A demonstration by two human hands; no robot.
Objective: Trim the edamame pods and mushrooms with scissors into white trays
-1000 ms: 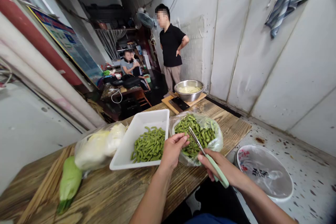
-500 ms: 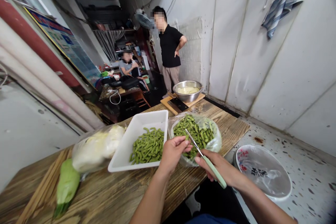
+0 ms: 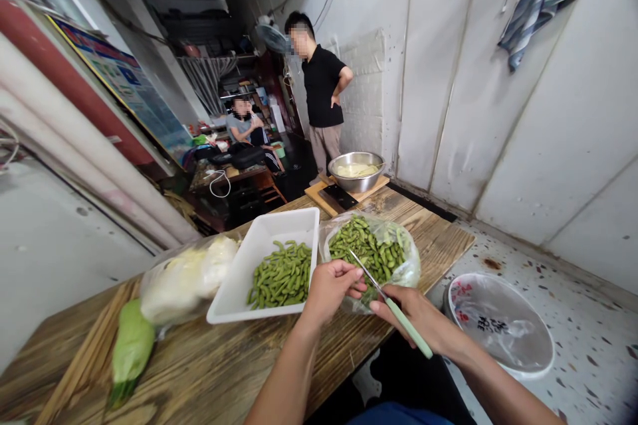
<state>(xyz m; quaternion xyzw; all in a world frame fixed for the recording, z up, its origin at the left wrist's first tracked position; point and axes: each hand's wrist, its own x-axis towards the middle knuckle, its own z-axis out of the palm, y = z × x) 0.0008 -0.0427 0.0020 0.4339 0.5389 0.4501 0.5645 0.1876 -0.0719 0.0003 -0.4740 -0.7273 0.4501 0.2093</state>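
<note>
My right hand (image 3: pixel 416 312) is closed round the pale green handles of a pair of scissors (image 3: pixel 405 325). The metal blades point up and left, over the edamame pods (image 3: pixel 371 246) in a clear plastic bag (image 3: pixel 411 272). Beside the blades, my left hand (image 3: pixel 331 285) has its thumb and fingers pinched together close to the tips; whatever lies between them is too small or hidden to make out. Just left of that hand, a white tray (image 3: pixel 232 289) holds a heap of green pods (image 3: pixel 284 275).
On the wooden table (image 3: pixel 209 372) lie a bagged pale cabbage (image 3: pixel 184 279), a green squash (image 3: pixel 130 342) and wooden sticks (image 3: pixel 82 358). A steel bowl (image 3: pixel 356 172) and a cleaver (image 3: pixel 337 198) rest on a board. A lined bucket (image 3: pixel 498 325) stands right. Two people are beyond.
My left fingertips have curled in slightly, and the bit of green seen at them before no longer shows. The scissor blades appear closer together. The standing person leans slightly left.
</note>
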